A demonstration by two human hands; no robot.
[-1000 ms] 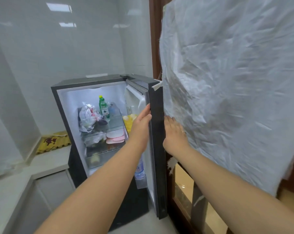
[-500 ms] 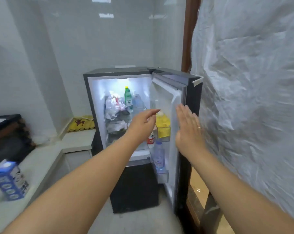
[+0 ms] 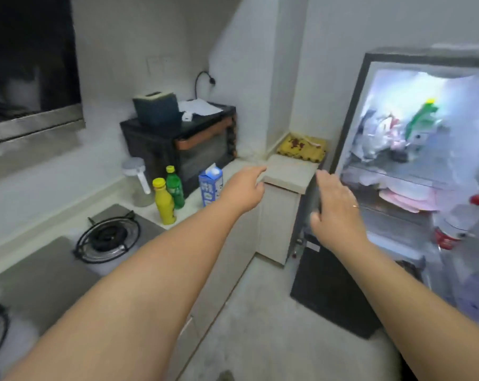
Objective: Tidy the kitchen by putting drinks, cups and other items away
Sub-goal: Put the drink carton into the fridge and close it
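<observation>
1. The yellow bottle (image 3: 164,201), green bottle (image 3: 175,187) and milk carton (image 3: 210,185) are standing upright, caps pointing to 12 o'clock, on the counter (image 3: 232,167) at 9 o'clock of the hands.
2. The left hand (image 3: 243,189) and right hand (image 3: 335,207) are hovering open and empty.
3. The fridge (image 3: 370,105) at 3 o'clock is standing open, its contents blurred.

Home kitchen: gas hob (image 3: 107,239), oven (image 3: 188,149), open fridge (image 3: 414,171).

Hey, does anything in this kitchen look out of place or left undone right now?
Yes. The fridge stands open with its light on, and neither hand is on it. Three drinks sit out on the counter beside the oven: a yellow bottle, a green bottle and a blue milk carton. Nothing looks spilled or broken.
</observation>
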